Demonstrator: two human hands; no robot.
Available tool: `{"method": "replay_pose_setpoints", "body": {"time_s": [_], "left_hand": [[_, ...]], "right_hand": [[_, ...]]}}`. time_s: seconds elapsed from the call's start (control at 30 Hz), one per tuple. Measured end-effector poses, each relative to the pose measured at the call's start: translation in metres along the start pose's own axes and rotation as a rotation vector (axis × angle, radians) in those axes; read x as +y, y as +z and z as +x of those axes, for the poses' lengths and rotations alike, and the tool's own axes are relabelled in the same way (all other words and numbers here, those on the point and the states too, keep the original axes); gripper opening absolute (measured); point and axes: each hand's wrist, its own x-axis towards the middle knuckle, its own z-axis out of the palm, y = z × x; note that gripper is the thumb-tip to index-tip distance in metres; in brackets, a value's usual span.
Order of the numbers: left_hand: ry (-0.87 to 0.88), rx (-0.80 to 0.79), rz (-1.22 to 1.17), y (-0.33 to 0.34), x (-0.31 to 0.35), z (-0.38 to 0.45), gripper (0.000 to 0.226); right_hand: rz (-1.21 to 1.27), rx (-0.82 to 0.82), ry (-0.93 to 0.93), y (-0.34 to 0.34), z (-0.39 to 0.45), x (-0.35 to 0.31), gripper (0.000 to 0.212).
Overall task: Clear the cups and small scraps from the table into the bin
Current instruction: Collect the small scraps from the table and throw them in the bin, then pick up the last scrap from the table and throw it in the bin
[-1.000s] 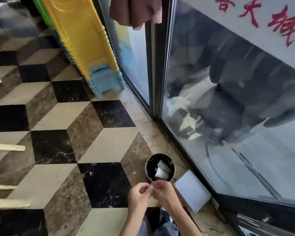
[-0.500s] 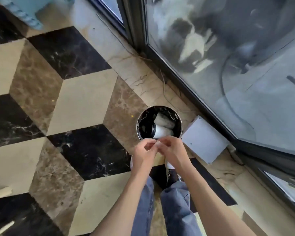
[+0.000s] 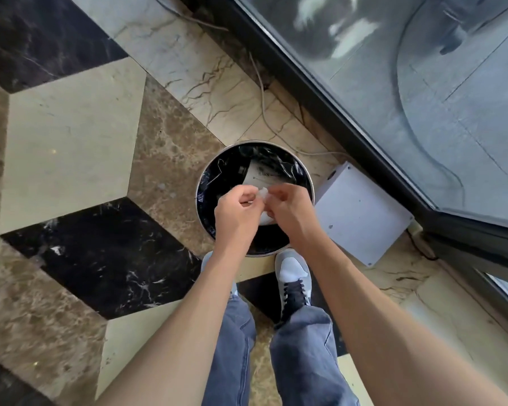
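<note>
A round metal bin (image 3: 201, 174) with a black liner stands on the floor right in front of my feet. A white paper cup (image 3: 266, 177) lies inside it, partly hidden by my hands. My left hand (image 3: 236, 210) and my right hand (image 3: 288, 209) meet directly above the bin's opening, fingertips together. A small white scrap (image 3: 263, 193) is pinched between them. More white shows under my right hand, hard to tell whether cup or scrap.
A white square box (image 3: 361, 212) lies on the floor just right of the bin, with a thin cable (image 3: 261, 92) running along the dark door frame (image 3: 320, 92). Glass panels fill the right side. Patterned marble floor stretches left.
I have stepped up to the bin and now look straight down into it. My hands, held together the whole time, have moved from its near edge to over its opening.
</note>
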Motion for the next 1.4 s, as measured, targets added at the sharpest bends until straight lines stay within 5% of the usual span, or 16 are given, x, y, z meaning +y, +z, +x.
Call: {"method": "replay_pose_setpoints", "body": {"time_s": [0.4, 0.6, 1.0, 1.4], "left_hand": [[-0.028, 0.052, -0.083, -0.038, 0.039, -0.026, 0.029], [0.04, 0.083, -0.177, -0.093, 0.118, -0.078, 0.029], [0.363, 0.228, -0.279, -0.265, 0.328, -0.309, 0.03], [0.392, 0.569, -0.617, -0.323, 0.324, -0.508, 0.03]], "right_hand": [[0.014, 0.079, 0.001, -0.037, -0.039, -0.05, 0.037], [0.017, 0.112, -0.163, -0.073, -0.115, -0.142, 0.016], [0.122, 0.053, -0.535, -0.094, -0.401, -0.335, 0.03], [-0.113, -0.287, -0.871, -0.084, -0.563, -0.367, 0.023]]}}
